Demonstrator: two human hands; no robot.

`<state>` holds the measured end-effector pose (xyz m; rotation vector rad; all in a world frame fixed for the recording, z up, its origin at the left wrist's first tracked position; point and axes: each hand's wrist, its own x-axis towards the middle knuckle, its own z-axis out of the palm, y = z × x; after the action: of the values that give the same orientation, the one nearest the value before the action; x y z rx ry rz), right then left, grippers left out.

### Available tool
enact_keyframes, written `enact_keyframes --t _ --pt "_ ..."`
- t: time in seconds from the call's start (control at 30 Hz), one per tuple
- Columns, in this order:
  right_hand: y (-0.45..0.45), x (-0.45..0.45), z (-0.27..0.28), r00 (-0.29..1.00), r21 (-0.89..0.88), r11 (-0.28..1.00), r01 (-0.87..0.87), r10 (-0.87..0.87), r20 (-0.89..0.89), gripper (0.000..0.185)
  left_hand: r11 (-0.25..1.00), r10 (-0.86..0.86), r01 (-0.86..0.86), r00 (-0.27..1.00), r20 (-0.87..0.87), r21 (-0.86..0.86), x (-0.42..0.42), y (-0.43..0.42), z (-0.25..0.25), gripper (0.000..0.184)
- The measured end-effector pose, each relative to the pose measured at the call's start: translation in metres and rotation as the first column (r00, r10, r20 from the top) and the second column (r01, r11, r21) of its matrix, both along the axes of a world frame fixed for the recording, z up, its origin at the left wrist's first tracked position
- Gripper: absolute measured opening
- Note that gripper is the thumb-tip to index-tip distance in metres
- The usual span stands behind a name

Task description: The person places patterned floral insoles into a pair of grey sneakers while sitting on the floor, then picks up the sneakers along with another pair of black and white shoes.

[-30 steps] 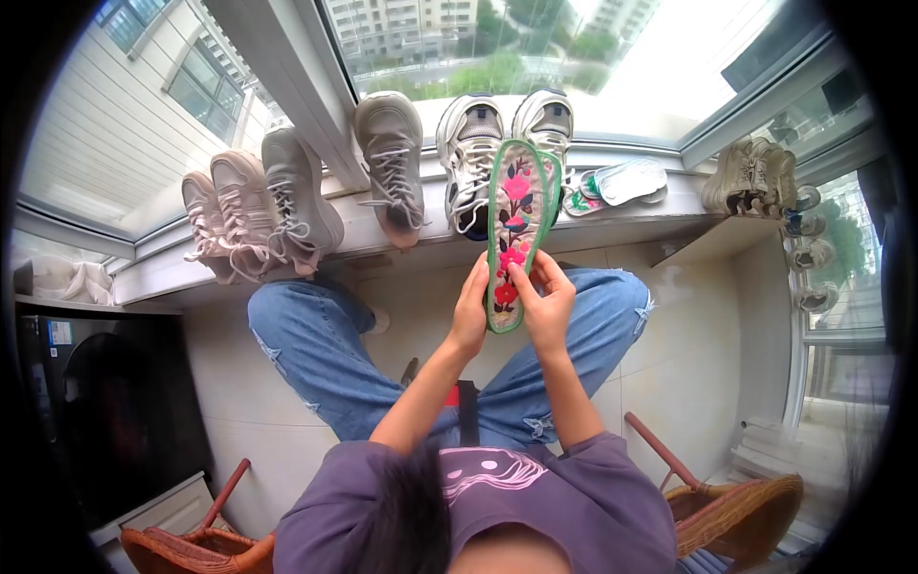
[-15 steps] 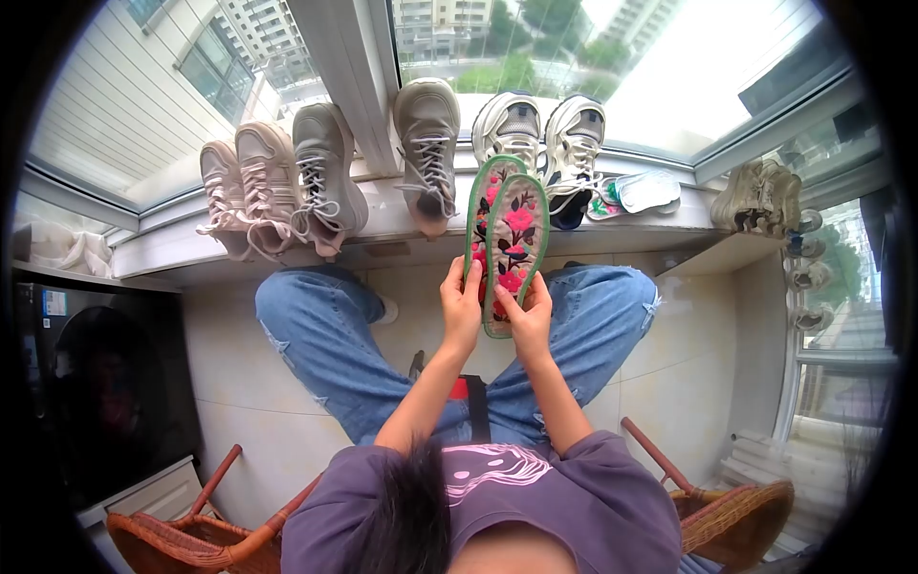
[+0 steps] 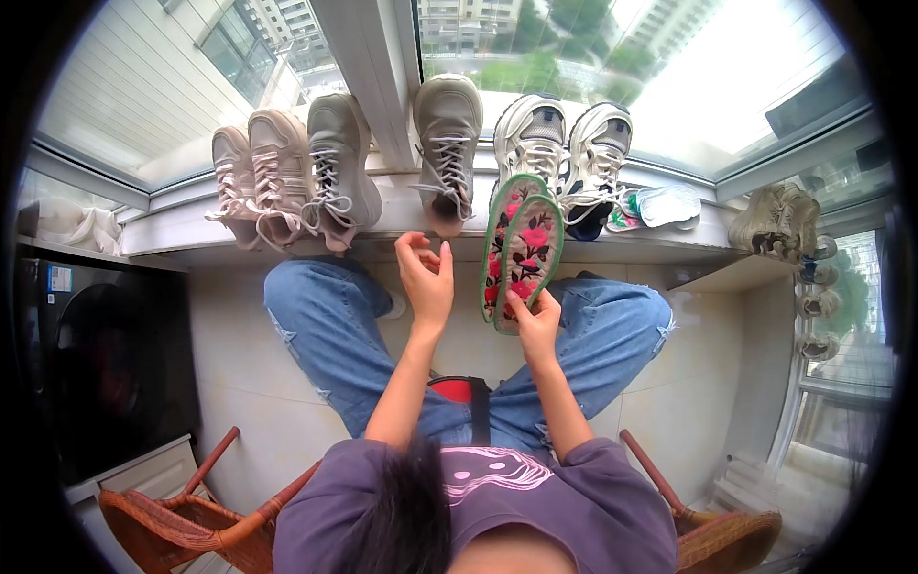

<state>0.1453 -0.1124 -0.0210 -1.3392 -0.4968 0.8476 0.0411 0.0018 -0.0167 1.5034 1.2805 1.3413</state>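
In front of the ledge [image 3: 397, 203], the right hand [image 3: 535, 320] is gripping two overlapping insoles [image 3: 532, 251] by their lower ends. The left hand [image 3: 426, 282] is hovering near the ledge, its fingers parted and loosely bent. Shoes [image 3: 449, 110] are standing and a white insole [image 3: 667, 206] is lying on the ledge.

The held insoles [image 3: 532, 258] overlap each other in the right hand [image 3: 538, 325]. Just left of them is the left hand [image 3: 426, 285], apart. Behind them, on the window ledge [image 3: 398, 206], stands a pair of sneakers [image 3: 596, 153]. Left of the insoles along that ledge come a lone shoe [image 3: 448, 120], then three shoes [image 3: 278, 158] side by side. Right of the insoles, loose insoles [image 3: 669, 205] lie on the ledge, with more shoes [image 3: 775, 222] farther right. An appliance [image 3: 129, 364] sits far left of the held insoles.
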Motion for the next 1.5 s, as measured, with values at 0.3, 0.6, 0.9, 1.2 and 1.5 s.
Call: enact_keyframes --t 0.3,0.6,0.9,1.2,1.5 --pt "0.008 -0.003 -0.006 0.999 0.025 1.000 -0.004 0.003 0.046 0.013 0.980 -0.129 0.194 0.773 -0.621 0.038 0.002 0.089 0.001 0.035" --pt "0.077 -0.041 -0.029 0.976 0.140 0.982 0.128 -0.150 0.159 0.015 0.982 0.062 -0.038 0.990 -0.127 0.184 -0.081 -0.016 0.066 0.029" --pt "0.177 -0.029 -0.055 0.894 0.200 0.976 0.087 -0.165 0.415 0.020 0.985 0.158 -0.124 0.920 -0.358 0.117 -0.124 -0.019 0.064 0.030" --pt "0.158 -0.040 -0.046 0.989 0.163 0.981 0.106 -0.122 0.087 0.024 0.981 0.188 -0.150 0.900 -0.394 0.127 -0.125 -0.016 0.060 0.019" --pt "0.065 -0.059 0.039 0.992 0.202 0.975 -0.093 0.107 -0.059 0.020 0.955 0.290 -0.209 0.797 -0.530 0.209 -0.110 -0.024 0.080 0.025"
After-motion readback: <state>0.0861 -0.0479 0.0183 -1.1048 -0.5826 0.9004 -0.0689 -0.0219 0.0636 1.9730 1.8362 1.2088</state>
